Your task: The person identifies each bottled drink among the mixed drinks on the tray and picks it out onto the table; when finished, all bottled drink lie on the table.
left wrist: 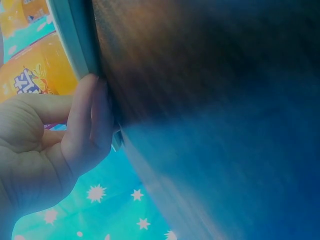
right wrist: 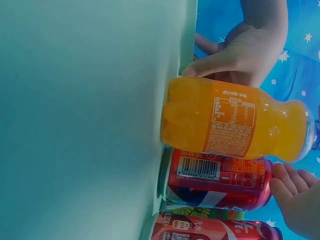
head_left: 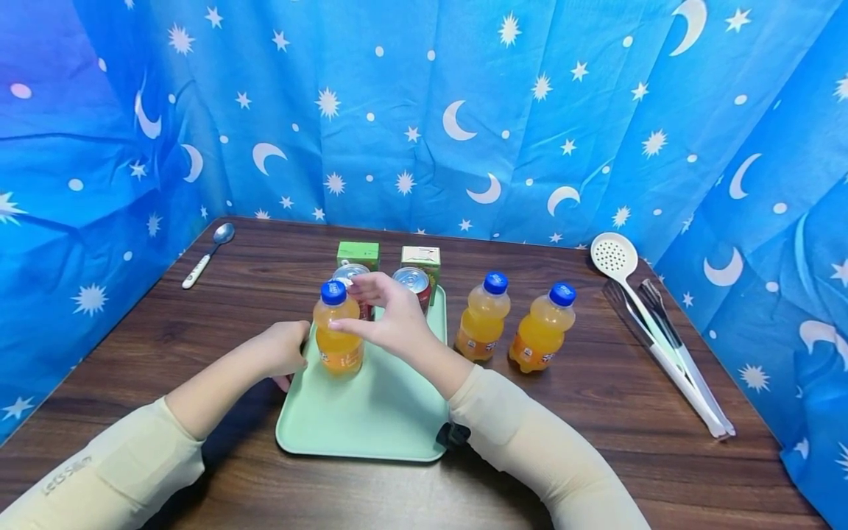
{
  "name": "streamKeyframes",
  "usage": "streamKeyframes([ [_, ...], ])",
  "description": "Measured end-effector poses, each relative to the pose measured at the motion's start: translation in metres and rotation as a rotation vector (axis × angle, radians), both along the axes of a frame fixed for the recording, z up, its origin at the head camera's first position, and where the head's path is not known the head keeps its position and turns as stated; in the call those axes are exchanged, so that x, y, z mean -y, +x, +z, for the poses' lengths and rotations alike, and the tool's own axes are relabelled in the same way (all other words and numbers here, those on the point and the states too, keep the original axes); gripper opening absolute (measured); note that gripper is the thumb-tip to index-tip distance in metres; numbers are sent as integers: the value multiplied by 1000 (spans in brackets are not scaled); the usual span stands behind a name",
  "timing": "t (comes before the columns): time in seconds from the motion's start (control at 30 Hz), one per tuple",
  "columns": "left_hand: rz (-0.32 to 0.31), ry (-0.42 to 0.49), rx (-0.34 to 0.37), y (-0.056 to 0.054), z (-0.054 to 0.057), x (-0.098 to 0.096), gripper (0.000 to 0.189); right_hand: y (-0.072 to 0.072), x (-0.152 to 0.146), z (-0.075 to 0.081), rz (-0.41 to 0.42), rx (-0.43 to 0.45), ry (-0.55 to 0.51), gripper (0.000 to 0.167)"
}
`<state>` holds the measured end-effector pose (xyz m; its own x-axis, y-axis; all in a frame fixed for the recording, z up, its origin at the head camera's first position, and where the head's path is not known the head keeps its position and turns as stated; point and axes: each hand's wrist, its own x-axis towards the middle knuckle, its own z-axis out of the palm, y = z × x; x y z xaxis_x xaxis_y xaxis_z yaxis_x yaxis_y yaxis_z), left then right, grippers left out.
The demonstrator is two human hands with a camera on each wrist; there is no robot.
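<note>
My left hand (head_left: 283,349) grips the left rim of a pale green tray (head_left: 364,423), with fingers over its edge in the left wrist view. On the tray near that rim stands an upright orange soda bottle (head_left: 339,346) with a blue cap. My right hand (head_left: 400,318) is spread beside the bottle's neck, its thumb overlapping the bottle in the head view. In the right wrist view its fingers (right wrist: 287,182) lie at the top of a red soda can (right wrist: 220,180), right behind the bottle. A second red can (head_left: 412,281) stands to the right.
Two drink cartons, one green-topped (head_left: 358,254) and one white-topped (head_left: 420,255), stand behind the cans. Two more orange bottles (head_left: 486,320) are right of the tray. A skimmer (head_left: 615,256) and tongs (head_left: 689,379) lie far right, a spoon (head_left: 207,258) at back left.
</note>
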<state>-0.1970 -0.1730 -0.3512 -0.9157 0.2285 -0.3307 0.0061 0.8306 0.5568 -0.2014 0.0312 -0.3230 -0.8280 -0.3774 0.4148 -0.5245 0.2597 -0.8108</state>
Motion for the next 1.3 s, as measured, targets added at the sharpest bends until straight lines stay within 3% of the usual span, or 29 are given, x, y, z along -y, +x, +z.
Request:
streamKeyframes([
  [0.67, 8, 9, 3, -1, -1, 0, 24, -1, 9, -3, -11, 76, 117, 66],
  [0.97, 11, 11, -1, 0, -1, 0, 23, -1, 12, -5, -36, 82, 220, 71],
  [1.3, -4, 14, -6, 0, 0, 0, 24, -1, 13, -5, -50, 82, 223, 70],
])
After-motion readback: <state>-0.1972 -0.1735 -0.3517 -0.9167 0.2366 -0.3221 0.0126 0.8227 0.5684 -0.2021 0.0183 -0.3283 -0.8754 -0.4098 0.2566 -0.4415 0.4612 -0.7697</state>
